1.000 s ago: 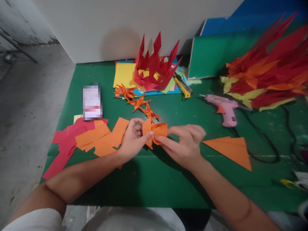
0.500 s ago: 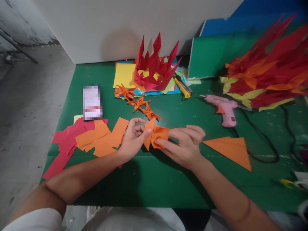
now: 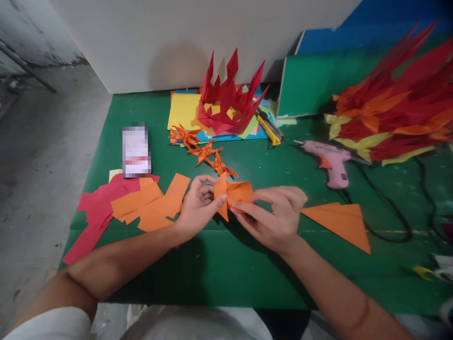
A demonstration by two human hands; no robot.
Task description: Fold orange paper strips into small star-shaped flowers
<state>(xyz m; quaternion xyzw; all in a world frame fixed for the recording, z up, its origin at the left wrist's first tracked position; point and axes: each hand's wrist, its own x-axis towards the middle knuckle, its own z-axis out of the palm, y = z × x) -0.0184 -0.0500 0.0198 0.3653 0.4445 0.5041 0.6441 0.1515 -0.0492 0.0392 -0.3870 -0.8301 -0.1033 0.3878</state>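
Between my hands is a partly folded piece of orange paper (image 3: 239, 190), held just above the green table (image 3: 240, 278). My left hand (image 3: 200, 203) pinches its left side, the thumb pressed on the front. The fingertips of my right hand (image 3: 278, 212) grip the right side, where the paper bulges into a loose pocket. Just beyond it lie several small orange folded paper flowers (image 3: 220, 165). Left of my left hand, loose orange paper strips (image 3: 152, 203) overlap red paper strips (image 3: 101, 200). To the right of my right hand rests a folded orange paper triangle (image 3: 345, 222).
A red paper crown (image 3: 226, 113) stands on coloured sheets (image 3: 181, 111), beside a yellow utility knife (image 3: 271, 130). At right are a pink glue gun (image 3: 334, 163) with a black cord and a large red paper flame piece (image 3: 392, 108). A phone (image 3: 135, 151) lies left.
The orange paper has turned slightly, its left flap now more upright and its right pocket more spread. My right hand has shifted a little to the right.
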